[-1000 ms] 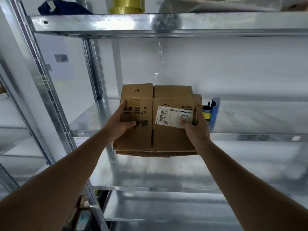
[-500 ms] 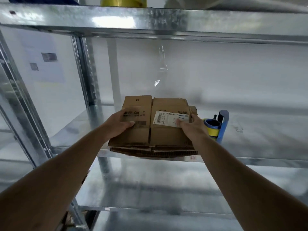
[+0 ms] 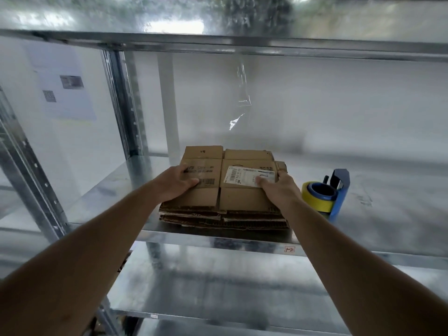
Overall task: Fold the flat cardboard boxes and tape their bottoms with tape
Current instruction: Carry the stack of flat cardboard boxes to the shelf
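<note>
A stack of flat brown cardboard boxes [image 3: 238, 197] lies on the metal shelf [image 3: 242, 237], close to its front edge. The top box carries a white shipping label [image 3: 244, 175] and a printed barcode. My left hand [image 3: 175, 184] grips the stack's left side, thumb lying on top. My right hand [image 3: 282, 190] grips its right side, thumb on the label. A blue tape dispenser [image 3: 338, 190] holding a yellow tape roll [image 3: 315, 198] stands on the shelf just right of the stack.
An upper shelf [image 3: 218, 42] spans overhead, with a strip of clear tape [image 3: 242, 93] hanging from it behind the stack. A steel upright [image 3: 123, 105] rises at the back left. Lower shelves [image 3: 218, 299] run below. Papers [image 3: 65, 83] hang on the left wall.
The stack, held in the air in front of the shelf a second ago, has moved forward and down and now lies on the shelf. Both hands keep their grip.
</note>
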Demonstrator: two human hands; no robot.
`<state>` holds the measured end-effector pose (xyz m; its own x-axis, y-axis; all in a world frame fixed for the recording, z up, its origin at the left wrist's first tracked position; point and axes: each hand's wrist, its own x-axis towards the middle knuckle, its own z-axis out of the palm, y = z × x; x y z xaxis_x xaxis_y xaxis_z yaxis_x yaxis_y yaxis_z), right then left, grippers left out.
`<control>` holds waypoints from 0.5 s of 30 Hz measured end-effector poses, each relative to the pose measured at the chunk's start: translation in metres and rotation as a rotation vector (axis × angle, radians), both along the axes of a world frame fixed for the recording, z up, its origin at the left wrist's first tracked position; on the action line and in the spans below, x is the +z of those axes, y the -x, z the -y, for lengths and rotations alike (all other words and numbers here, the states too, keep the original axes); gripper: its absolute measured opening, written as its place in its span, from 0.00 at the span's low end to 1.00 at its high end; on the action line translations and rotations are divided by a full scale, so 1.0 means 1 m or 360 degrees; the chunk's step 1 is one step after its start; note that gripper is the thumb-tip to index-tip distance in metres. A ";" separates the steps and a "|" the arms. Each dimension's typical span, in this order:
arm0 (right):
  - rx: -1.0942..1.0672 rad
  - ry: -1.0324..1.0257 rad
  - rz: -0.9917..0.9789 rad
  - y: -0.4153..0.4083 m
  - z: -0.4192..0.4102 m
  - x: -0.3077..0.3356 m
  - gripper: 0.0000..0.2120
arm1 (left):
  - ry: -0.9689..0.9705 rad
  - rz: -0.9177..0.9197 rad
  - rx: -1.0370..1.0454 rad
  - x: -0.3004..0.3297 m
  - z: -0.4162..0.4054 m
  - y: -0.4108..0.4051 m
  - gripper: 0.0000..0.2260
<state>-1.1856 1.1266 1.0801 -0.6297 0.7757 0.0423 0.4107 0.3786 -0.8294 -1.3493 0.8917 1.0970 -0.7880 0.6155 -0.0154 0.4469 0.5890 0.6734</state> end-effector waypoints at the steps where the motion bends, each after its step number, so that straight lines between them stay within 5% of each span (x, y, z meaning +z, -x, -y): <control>1: 0.0010 -0.0022 0.0029 0.002 -0.001 0.000 0.27 | 0.0025 0.0003 -0.0006 -0.002 -0.001 0.003 0.25; 8: -0.0097 -0.0442 0.0456 0.009 0.008 -0.001 0.34 | 0.0124 -0.0370 -0.0150 0.001 -0.008 -0.004 0.18; 12: -0.0014 -0.1039 0.0343 0.005 0.023 0.002 0.21 | 0.0185 -0.0418 -0.0352 0.001 -0.021 -0.010 0.28; 15: 0.0070 -0.1191 0.0316 0.008 0.026 0.004 0.16 | 0.0223 -0.0457 -0.0333 0.003 -0.021 -0.015 0.27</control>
